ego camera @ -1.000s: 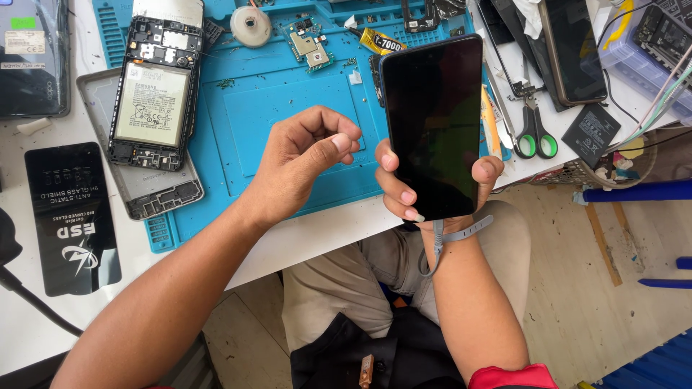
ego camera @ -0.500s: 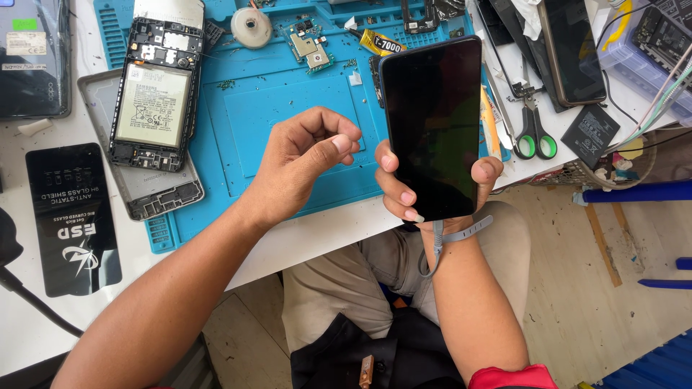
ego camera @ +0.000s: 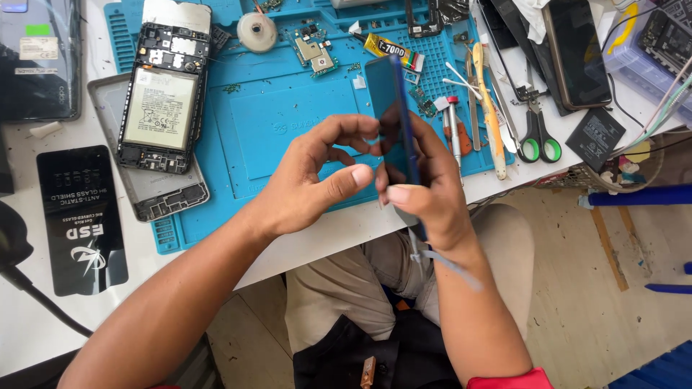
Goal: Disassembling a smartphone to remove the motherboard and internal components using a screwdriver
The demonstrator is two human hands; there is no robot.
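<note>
Now the phone screen (ego camera: 393, 119) stands edge-on to the camera, where half a second earlier its dark glass faced squarely up. The right hand (ego camera: 425, 191) has turned it, and its fingers and thumb are clamped round the panel's lower half, holding it upright above the near edge of the blue mat (ego camera: 267, 122). The left hand (ego camera: 321, 176) has closed in from the left: earlier it hovered apart with fingers curled, and now its fingertips (ego camera: 364, 130) meet the panel's face while the thumb (ego camera: 353, 176) presses toward the right hand. Whether anything small is pinched between them cannot be told. A thin translucent strip (ego camera: 450, 263) trails down from below the right wrist.

The turn suggests that the work has moved from looking over the glass to working along its edge or back, with both hands on the one piece.

On the mat to the left lies an opened phone (ego camera: 162, 97), its battery and boards exposed, resting partly on a grey back cover (ego camera: 162, 191). A black flat packet (ego camera: 79, 216) lies on the white table (ego camera: 43, 317) nearer the left. Behind the screen are a glue tube (ego camera: 389, 49), a small circuit board (ego camera: 313, 52) and a round reel (ego camera: 256, 32); to the right, a screwdriver (ego camera: 454, 130) and green-handled scissors (ego camera: 537, 137). None of these has moved.
</note>
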